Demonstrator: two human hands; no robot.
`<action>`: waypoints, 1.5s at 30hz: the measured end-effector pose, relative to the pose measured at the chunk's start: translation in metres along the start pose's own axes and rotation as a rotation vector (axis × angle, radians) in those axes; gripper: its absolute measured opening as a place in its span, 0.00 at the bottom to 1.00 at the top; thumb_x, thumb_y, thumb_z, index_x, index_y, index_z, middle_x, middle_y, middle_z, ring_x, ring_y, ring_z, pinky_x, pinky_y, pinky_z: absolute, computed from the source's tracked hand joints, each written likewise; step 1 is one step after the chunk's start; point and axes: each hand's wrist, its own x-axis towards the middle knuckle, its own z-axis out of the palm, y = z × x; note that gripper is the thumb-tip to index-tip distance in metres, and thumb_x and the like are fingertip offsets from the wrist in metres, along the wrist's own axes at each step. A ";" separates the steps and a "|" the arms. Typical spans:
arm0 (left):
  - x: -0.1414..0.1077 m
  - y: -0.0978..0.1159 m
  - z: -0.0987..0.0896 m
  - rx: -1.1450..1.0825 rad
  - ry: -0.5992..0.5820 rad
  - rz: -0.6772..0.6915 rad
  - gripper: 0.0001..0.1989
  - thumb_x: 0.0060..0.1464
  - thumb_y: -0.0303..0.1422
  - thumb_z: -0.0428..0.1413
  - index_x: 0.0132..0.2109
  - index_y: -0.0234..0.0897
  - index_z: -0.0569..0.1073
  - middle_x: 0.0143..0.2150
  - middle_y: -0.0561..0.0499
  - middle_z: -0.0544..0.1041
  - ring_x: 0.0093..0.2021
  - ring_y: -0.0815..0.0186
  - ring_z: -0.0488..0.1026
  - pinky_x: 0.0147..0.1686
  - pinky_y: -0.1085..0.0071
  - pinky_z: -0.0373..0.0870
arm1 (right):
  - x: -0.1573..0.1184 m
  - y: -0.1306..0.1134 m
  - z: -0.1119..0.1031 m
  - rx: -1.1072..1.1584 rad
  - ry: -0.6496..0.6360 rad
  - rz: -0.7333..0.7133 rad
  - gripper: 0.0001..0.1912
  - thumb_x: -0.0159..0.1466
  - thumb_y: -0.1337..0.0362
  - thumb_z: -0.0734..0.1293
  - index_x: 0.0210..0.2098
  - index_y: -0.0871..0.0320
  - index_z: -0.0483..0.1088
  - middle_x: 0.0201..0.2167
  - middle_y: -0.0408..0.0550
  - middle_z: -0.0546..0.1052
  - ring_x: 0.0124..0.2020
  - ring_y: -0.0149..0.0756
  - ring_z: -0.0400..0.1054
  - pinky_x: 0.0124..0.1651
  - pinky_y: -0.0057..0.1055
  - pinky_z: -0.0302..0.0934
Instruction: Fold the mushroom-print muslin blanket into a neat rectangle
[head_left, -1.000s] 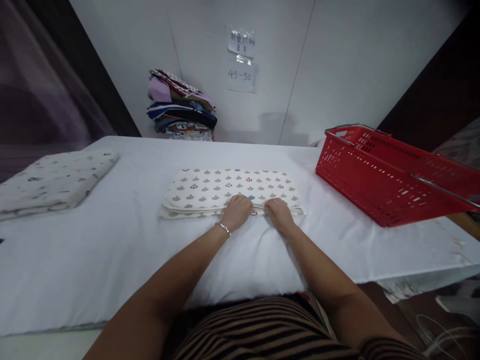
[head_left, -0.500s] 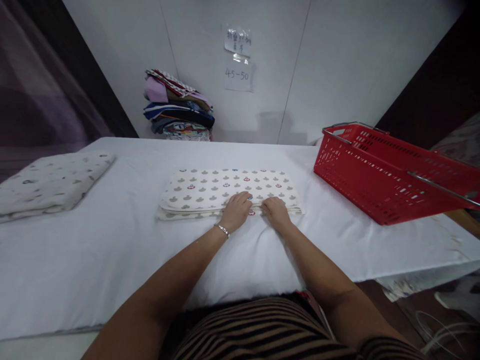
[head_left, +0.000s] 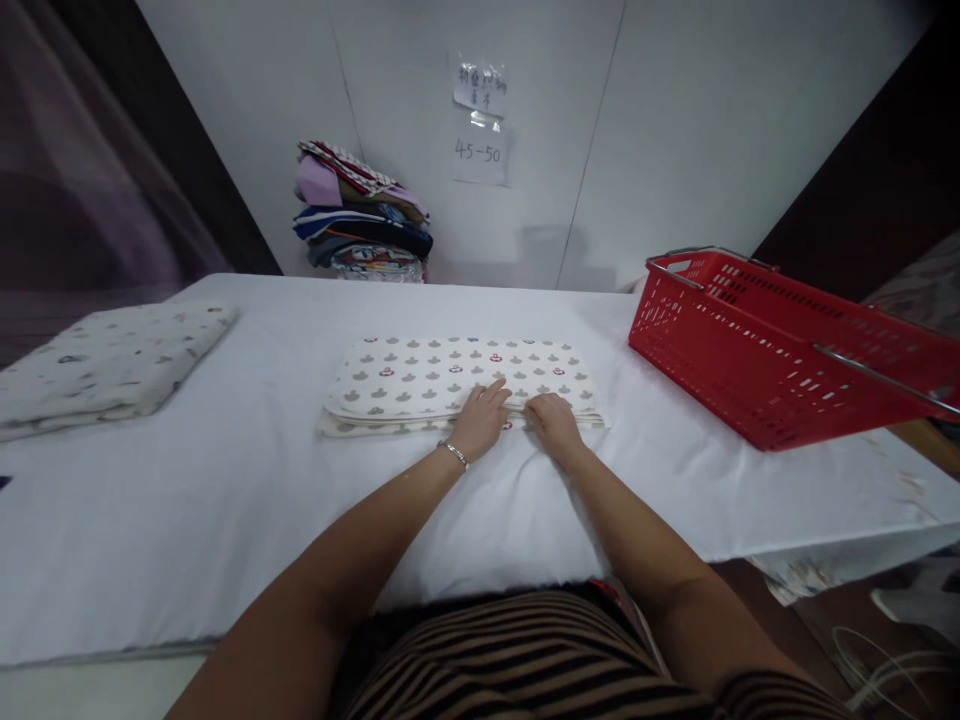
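Note:
A folded white cloth (head_left: 427,380) lies flat in front of me, its print of grey shapes dotted with a few red and blue anchors. Its layers show along the near edge. My left hand (head_left: 482,415), a bracelet at the wrist, rests on that near edge with its fingers stretched over the top layer. Close to its right, my right hand (head_left: 553,420) has its fingers curled over the same edge, pinching the fabric. My thumbs are mostly hidden.
Another folded patterned cloth (head_left: 112,360) lies at the left of the white-covered table (head_left: 262,480). A red basket (head_left: 750,360) with metal handles stands at the right. Against the back wall is a stack of folded fabrics (head_left: 364,220), with paper signs (head_left: 480,155) beside it.
My left hand has slid slightly right along the near edge, closer to my right hand, its fingers straighter. The right hand and the folded cloth stay nearly in place.

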 end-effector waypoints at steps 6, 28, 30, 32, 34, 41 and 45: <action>-0.010 0.007 0.000 -0.078 0.066 -0.087 0.12 0.59 0.24 0.46 0.37 0.38 0.74 0.52 0.47 0.72 0.61 0.59 0.58 0.56 0.57 0.59 | -0.002 0.000 -0.001 0.048 0.001 -0.017 0.09 0.66 0.66 0.58 0.37 0.57 0.70 0.36 0.50 0.74 0.40 0.40 0.62 0.43 0.35 0.53; -0.010 0.007 0.001 -0.196 0.073 -0.225 0.02 0.57 0.29 0.51 0.37 0.38 0.69 0.42 0.49 0.75 0.47 0.62 0.69 0.49 0.61 0.59 | -0.003 -0.001 -0.004 -0.022 -0.029 -0.019 0.07 0.65 0.68 0.60 0.38 0.57 0.69 0.36 0.50 0.74 0.40 0.40 0.63 0.43 0.35 0.51; -0.012 0.005 0.000 -0.173 0.085 -0.239 0.03 0.55 0.29 0.54 0.39 0.38 0.68 0.46 0.48 0.74 0.49 0.61 0.68 0.49 0.61 0.59 | -0.003 -0.001 -0.005 -0.023 -0.032 -0.014 0.07 0.65 0.68 0.60 0.38 0.57 0.69 0.36 0.49 0.74 0.39 0.40 0.63 0.43 0.34 0.50; -0.014 0.003 -0.001 -0.155 0.090 -0.268 0.05 0.54 0.29 0.54 0.40 0.38 0.68 0.46 0.47 0.73 0.49 0.60 0.68 0.48 0.61 0.60 | -0.003 -0.001 -0.005 -0.028 -0.035 -0.009 0.07 0.66 0.68 0.60 0.38 0.58 0.69 0.35 0.49 0.74 0.39 0.40 0.63 0.43 0.34 0.50; -0.016 0.001 -0.003 -0.137 0.080 -0.287 0.04 0.54 0.30 0.54 0.39 0.38 0.68 0.45 0.48 0.73 0.47 0.60 0.68 0.48 0.61 0.60 | -0.002 -0.002 -0.005 -0.034 -0.035 -0.004 0.07 0.66 0.68 0.59 0.38 0.58 0.69 0.36 0.49 0.74 0.39 0.40 0.62 0.43 0.34 0.50; -0.015 0.002 -0.004 -0.096 0.092 -0.308 0.05 0.54 0.28 0.53 0.40 0.39 0.68 0.43 0.48 0.73 0.46 0.60 0.67 0.48 0.61 0.60 | -0.003 -0.001 -0.005 -0.038 -0.046 -0.005 0.08 0.66 0.67 0.59 0.38 0.58 0.69 0.35 0.48 0.74 0.40 0.39 0.62 0.43 0.33 0.49; -0.015 0.002 -0.005 -0.060 0.100 -0.268 0.03 0.54 0.27 0.53 0.37 0.39 0.69 0.41 0.48 0.73 0.44 0.60 0.67 0.46 0.62 0.60 | -0.004 -0.001 -0.006 -0.043 -0.056 -0.014 0.08 0.66 0.67 0.58 0.38 0.58 0.69 0.36 0.48 0.74 0.40 0.38 0.62 0.44 0.33 0.49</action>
